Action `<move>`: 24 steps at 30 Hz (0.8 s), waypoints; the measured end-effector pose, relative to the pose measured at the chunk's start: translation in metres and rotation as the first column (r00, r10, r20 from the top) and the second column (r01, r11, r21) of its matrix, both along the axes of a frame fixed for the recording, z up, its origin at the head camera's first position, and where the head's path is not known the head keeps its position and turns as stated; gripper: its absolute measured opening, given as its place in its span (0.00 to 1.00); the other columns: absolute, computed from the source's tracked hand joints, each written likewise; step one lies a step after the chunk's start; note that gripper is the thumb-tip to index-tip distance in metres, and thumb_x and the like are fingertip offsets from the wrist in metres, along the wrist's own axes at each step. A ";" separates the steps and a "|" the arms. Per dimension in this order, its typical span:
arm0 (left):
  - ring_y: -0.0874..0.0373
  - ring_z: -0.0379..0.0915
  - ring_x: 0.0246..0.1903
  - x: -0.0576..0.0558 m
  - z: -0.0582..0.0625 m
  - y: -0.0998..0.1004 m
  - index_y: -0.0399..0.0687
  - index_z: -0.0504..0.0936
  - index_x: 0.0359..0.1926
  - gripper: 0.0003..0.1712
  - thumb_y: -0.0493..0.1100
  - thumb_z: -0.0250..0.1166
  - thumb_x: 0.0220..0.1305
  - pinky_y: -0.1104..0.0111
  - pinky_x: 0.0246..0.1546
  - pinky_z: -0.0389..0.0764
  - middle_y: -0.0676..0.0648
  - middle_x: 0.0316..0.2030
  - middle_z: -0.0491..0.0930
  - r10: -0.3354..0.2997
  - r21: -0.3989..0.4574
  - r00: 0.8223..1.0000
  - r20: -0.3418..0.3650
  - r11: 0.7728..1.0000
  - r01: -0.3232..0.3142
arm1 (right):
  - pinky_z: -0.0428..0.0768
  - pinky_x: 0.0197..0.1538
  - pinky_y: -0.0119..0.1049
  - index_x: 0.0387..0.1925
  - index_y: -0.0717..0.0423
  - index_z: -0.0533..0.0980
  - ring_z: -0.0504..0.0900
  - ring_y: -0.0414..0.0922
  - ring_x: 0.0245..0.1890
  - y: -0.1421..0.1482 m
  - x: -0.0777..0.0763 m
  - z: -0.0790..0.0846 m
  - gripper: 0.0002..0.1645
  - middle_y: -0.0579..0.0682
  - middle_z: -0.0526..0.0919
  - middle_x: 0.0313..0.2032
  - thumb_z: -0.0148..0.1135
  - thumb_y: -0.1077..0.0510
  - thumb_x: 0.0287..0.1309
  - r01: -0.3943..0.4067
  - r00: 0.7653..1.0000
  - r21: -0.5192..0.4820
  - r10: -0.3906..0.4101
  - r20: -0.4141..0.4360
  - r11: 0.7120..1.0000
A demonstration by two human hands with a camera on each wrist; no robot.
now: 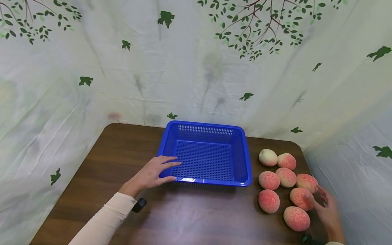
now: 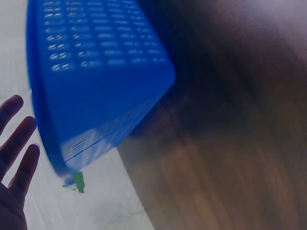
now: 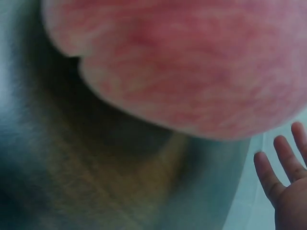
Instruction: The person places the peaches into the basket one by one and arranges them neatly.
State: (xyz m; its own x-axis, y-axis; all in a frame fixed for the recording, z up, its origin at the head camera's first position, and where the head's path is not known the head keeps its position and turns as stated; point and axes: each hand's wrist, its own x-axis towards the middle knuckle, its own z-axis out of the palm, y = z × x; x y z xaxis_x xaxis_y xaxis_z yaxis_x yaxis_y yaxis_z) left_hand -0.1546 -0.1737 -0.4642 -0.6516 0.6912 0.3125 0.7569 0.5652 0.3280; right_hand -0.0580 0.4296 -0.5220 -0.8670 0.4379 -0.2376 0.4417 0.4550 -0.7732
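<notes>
Plainly, the right hand is the nearer one to the red-flushed peach on the right side of the desk. That peach lies just left of its fingers, its long axis seeming to slant from upper left to lower right in the head view, with the thumb at its right edge; whether they touch, I cannot tell. Those fingers are spread and loose, grasping nothing. A neighbouring peach sits just beyond, near the fingertips. Well apart to the left stands the blue basket; the left hand extends relaxed, unclenched fingers over its near-left rim.
</notes>
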 end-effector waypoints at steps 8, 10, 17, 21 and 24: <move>0.49 0.75 0.50 -0.001 -0.014 0.007 0.49 0.84 0.52 0.25 0.52 0.72 0.53 0.54 0.48 0.72 0.44 0.52 0.81 -0.072 0.028 0.996 -0.049 0.997 0.073 | 0.56 0.63 0.66 0.74 0.65 0.39 0.49 0.68 0.68 -0.007 0.004 -0.013 0.55 0.71 0.46 0.70 0.56 0.39 0.64 -0.002 0.997 -0.086 0.009 0.083 0.996; 0.50 0.75 0.47 -0.002 -0.017 0.008 0.50 0.85 0.50 0.22 0.50 0.72 0.53 0.56 0.46 0.73 0.45 0.50 0.82 -0.087 0.017 0.995 -0.054 0.996 0.088 | 0.54 0.63 0.66 0.74 0.64 0.36 0.48 0.68 0.68 -0.008 0.003 -0.014 0.58 0.72 0.44 0.70 0.56 0.37 0.63 -0.019 0.993 -0.127 0.033 0.110 0.992; 0.53 0.76 0.42 0.001 -0.022 0.007 0.50 0.87 0.48 0.17 0.46 0.70 0.56 0.60 0.41 0.73 0.46 0.46 0.84 -0.111 -0.018 0.991 -0.080 0.994 0.110 | 0.53 0.63 0.67 0.74 0.61 0.31 0.46 0.69 0.68 -0.006 0.001 -0.016 0.63 0.73 0.41 0.70 0.57 0.34 0.61 -0.037 0.983 -0.137 0.060 0.172 0.990; 0.53 0.76 0.41 0.002 -0.024 0.005 0.48 0.86 0.48 0.17 0.43 0.69 0.56 0.60 0.41 0.74 0.45 0.44 0.85 -0.124 -0.019 0.985 -0.120 0.992 0.123 | 0.54 0.64 0.66 0.73 0.63 0.31 0.48 0.69 0.68 -0.007 0.002 -0.018 0.62 0.73 0.41 0.70 0.59 0.39 0.62 -0.063 0.985 -0.122 0.081 0.150 0.991; 0.54 0.77 0.40 0.003 -0.025 0.005 0.48 0.86 0.48 0.17 0.42 0.70 0.56 0.60 0.41 0.75 0.46 0.43 0.85 -0.138 -0.030 0.981 -0.134 0.990 0.135 | 0.54 0.64 0.65 0.73 0.64 0.30 0.48 0.68 0.68 -0.008 0.004 -0.020 0.61 0.73 0.41 0.70 0.60 0.42 0.63 -0.073 0.987 -0.128 0.090 0.132 0.989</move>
